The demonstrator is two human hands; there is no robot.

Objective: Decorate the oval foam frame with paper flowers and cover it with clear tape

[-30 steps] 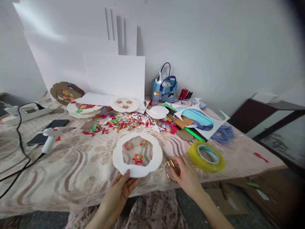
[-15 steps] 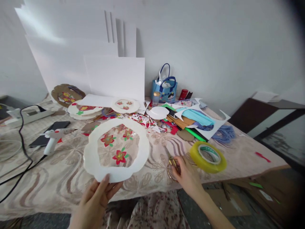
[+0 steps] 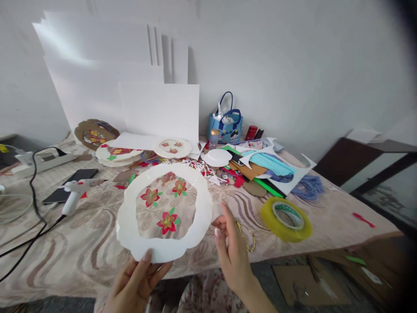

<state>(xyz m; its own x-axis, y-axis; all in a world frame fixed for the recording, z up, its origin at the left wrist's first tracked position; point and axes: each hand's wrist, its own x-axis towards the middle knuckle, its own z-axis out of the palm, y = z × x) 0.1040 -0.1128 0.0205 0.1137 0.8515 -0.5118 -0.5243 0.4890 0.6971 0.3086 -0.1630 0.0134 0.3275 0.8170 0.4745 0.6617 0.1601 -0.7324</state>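
My left hand (image 3: 138, 278) grips the lower edge of a white scalloped ring (image 3: 159, 251), thumb on top and fingers beneath. Clear film spans the ring's opening, and red-and-gold flowers with green leaves (image 3: 168, 221) show on it. Beside the ring's right edge is my right hand (image 3: 232, 250), holding nothing, its fingers apart. Partly hidden behind that hand, gold-handled scissors (image 3: 250, 240) lie on the patterned tablecloth. A wide roll of yellowish tape (image 3: 286, 219) stands farther right.
A white glue gun (image 3: 73, 195) and its black cord lie at left near a dark phone (image 3: 80, 176). Paper scraps (image 3: 208, 174), a white plate (image 3: 216, 158) and coloured sheets fill the back. White boards (image 3: 163, 108) lean on the wall by a blue bag (image 3: 226, 126).
My right hand has let go of the scissors, leaving them on the cloth, and has moved left to the ring's edge. My left hand still holds the ring, slightly nearer.
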